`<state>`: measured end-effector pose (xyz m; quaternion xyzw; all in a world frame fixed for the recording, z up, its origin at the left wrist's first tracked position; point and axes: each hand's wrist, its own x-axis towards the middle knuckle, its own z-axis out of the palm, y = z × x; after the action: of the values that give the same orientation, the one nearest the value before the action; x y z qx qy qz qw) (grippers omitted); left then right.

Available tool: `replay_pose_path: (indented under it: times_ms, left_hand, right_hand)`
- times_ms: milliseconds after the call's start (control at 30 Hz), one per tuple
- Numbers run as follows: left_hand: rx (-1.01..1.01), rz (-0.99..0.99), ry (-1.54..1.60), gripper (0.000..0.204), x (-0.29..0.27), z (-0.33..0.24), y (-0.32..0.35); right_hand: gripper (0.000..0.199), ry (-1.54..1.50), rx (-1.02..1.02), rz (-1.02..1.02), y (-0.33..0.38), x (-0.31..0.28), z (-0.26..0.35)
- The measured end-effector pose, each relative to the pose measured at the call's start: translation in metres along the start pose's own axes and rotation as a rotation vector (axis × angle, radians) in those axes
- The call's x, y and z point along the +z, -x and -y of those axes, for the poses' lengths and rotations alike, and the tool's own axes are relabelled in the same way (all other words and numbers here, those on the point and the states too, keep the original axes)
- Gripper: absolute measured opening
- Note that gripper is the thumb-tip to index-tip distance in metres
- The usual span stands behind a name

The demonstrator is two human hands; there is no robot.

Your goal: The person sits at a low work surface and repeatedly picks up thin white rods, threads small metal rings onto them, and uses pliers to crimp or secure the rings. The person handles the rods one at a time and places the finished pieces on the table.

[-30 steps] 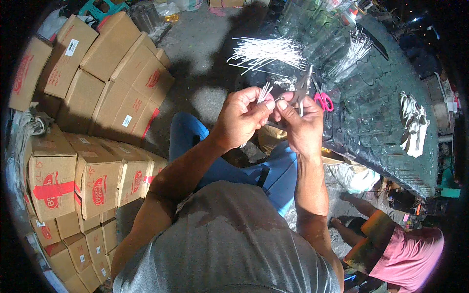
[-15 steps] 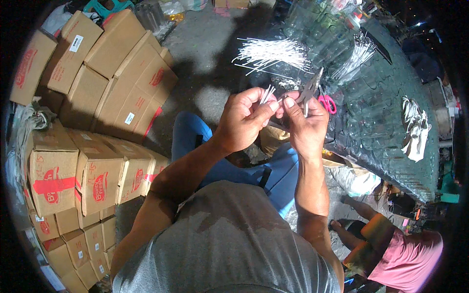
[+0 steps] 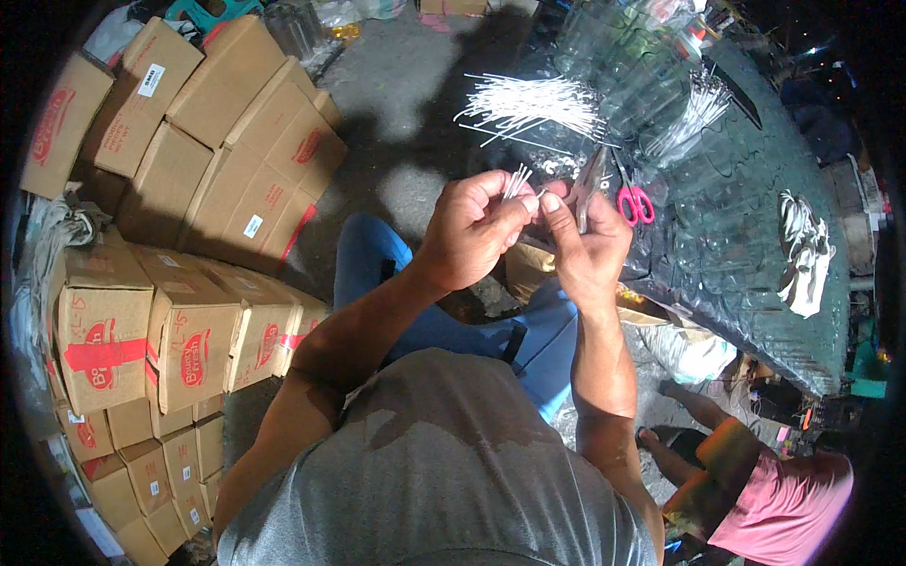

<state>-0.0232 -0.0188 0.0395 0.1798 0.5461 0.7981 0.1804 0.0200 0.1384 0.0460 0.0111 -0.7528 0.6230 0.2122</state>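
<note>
My left hand (image 3: 475,234) is closed around a small bunch of thin white wicks (image 3: 517,181), stiff and straight, their tips standing up past the fingers. Close beside it, my right hand (image 3: 593,247) has a pair of pliers (image 3: 592,179) tucked in its grip, jaws pointing away from me. Its thumb and forefinger pinch at a small piece between the two hands, too small to make out. Beyond the hands lies a loose pile of white wicks (image 3: 533,102) on the dark table cover. Small shiny metal bits (image 3: 547,162) are scattered just in front of that pile.
Pink-handled scissors (image 3: 636,204) lie right of the pliers. Clear glasses (image 3: 613,57) crowd the table, with a second wick bundle (image 3: 696,115) among them. White cloth gloves (image 3: 802,255) rest at the right. Cardboard boxes (image 3: 193,344) are stacked left. A person in pink (image 3: 788,505) is at lower right.
The pliers have tilted slightly and sunk a little lower in my right hand. Both hands stay close together, and the bunch of wicks remains in my left.
</note>
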Motion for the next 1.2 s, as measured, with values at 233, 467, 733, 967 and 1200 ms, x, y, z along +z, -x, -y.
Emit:
replay_pose_path:
  times_ms: [233,467,733,967,1200]
  left_hand:
    - [-0.029,-0.027,0.078,0.008,0.0,-0.003,-0.001]
    - [0.022,-0.079,0.22,0.009,-0.01,-0.007,-0.002]
    - [0.061,-0.016,0.254,0.008,-0.012,-0.003,-0.003]
    - [0.03,-0.041,0.207,0.007,-0.015,0.0,0.0]
    - [0.007,-0.045,0.185,0.008,-0.014,-0.002,0.0]
  right_hand:
    - [0.015,0.294,-0.272,0.031,-0.007,-0.002,0.012]
    - [0.041,0.74,0.024,0.174,-0.004,-0.027,0.046]
    - [0.038,0.887,-0.305,0.302,-0.002,-0.031,0.033]
    - [0.034,0.899,-0.358,0.284,-0.004,-0.027,0.034]
    - [0.039,0.877,-0.385,0.282,-0.005,-0.028,0.025]
